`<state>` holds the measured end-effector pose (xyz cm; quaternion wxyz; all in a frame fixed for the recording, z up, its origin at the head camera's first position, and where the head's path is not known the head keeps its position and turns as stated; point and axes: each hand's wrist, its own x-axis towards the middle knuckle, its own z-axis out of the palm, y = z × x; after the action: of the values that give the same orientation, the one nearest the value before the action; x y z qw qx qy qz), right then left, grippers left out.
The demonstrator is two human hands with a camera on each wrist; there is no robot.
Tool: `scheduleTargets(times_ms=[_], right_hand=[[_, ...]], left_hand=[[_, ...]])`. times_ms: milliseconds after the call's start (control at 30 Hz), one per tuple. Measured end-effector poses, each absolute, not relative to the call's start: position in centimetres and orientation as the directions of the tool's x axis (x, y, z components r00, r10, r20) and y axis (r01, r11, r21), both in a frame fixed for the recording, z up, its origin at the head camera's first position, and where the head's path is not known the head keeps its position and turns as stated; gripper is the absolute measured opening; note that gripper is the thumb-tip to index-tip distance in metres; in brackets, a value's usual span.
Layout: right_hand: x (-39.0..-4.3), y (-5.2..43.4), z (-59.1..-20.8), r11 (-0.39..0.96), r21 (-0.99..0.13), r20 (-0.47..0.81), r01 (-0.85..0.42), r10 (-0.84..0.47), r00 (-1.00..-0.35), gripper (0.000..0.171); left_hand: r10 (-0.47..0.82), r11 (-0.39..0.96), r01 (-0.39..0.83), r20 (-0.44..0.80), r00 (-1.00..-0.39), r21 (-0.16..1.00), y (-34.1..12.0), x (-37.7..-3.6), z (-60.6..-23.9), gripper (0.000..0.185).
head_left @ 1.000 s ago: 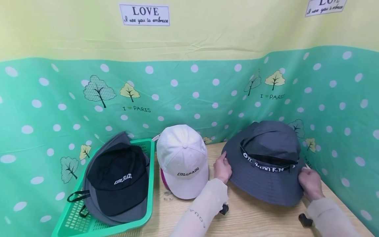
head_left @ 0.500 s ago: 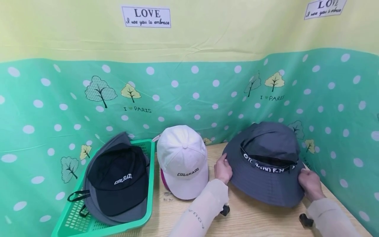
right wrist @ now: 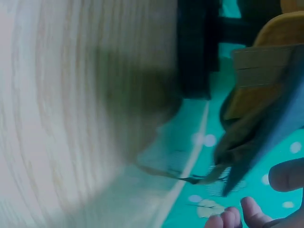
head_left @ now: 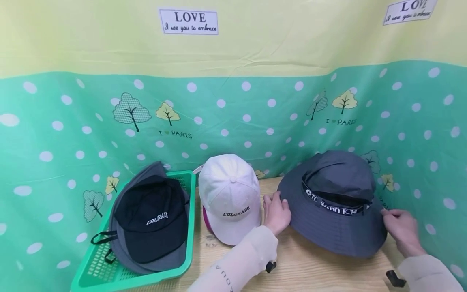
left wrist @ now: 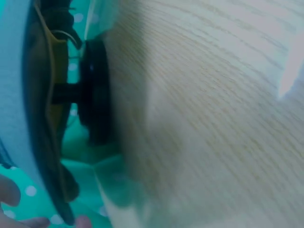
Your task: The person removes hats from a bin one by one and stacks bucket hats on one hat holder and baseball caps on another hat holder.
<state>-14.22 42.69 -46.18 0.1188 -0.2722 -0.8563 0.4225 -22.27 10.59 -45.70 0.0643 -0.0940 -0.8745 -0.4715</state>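
Observation:
A dark grey bucket hat (head_left: 339, 227) with a black lettered band sits at the right of the wooden table (head_left: 321, 271). My left hand (head_left: 276, 213) pinches the brim's left edge. In the left wrist view, fingertips (left wrist: 7, 190) lie on either side of the brim (left wrist: 42, 118). My right hand (head_left: 401, 229) is at the brim's right edge with its fingers stretched out. In the right wrist view, its fingers (right wrist: 285, 175) hang loose just beside the brim (right wrist: 270, 142). Under the hat, a black stand base (left wrist: 95, 95) rests on the wood.
A white "COLORADO" cap (head_left: 228, 194) lies just left of my left hand, over something pink (head_left: 205, 217). A green basket (head_left: 189, 227) at the left holds a black cap (head_left: 153, 219) on a grey hat (head_left: 146, 172). Dotted green cloth walls close in behind and to the right.
My right hand has let go of the brim and slid a little to the right, fingers straightening. The left hand stays on the left edge. The head view has shifted slightly.

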Motion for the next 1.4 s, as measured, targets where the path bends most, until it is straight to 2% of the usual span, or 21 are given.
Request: scheduleTargets(times_ms=[100,200,467,700,933,1200,1400], right_hand=[[-14.1,42.2,-45.2,0.497,-0.788,-0.017,0.363,0.572,-0.82,0.052],[-13.7,41.3,-44.3,0.51,-0.791,0.005,0.339,0.559,-0.829,0.054],[-12.3,38.0,-42.3,0.613,-0.755,0.129,0.234,0.488,-0.863,0.047],[-11.3,35.7,-41.6,0.701,-0.691,0.242,0.176,0.454,-0.857,0.041],[-10.6,33.3,-40.7,0.736,-0.671,0.312,0.091,0.391,-0.866,0.036],[-10.7,30.3,-40.0,0.766,-0.639,0.437,-0.064,0.293,-0.85,0.02],[-10.8,28.5,-39.8,0.771,-0.626,0.468,-0.121,0.247,-0.848,0.014]], left_hand=[[0.152,0.556,0.268,0.222,-0.963,0.787,9.9,-21.9,-44.9,0.039],[0.205,0.558,0.308,0.231,-0.951,0.771,9.1,-21.6,-44.2,0.039],[0.309,0.539,0.386,0.25,-0.918,0.749,7.9,-20.0,-42.2,0.037],[0.366,0.518,0.473,0.315,-0.876,0.712,6.6,-18.8,-40.6,0.035],[0.435,0.474,0.506,0.308,-0.846,0.72,4.6,-17.4,-38.4,0.033],[0.485,0.397,0.553,0.344,-0.804,0.733,2.0,-16.5,-36.6,0.026],[0.494,0.416,0.562,0.341,-0.8,0.715,-0.2,-16.2,-35.9,0.027]])
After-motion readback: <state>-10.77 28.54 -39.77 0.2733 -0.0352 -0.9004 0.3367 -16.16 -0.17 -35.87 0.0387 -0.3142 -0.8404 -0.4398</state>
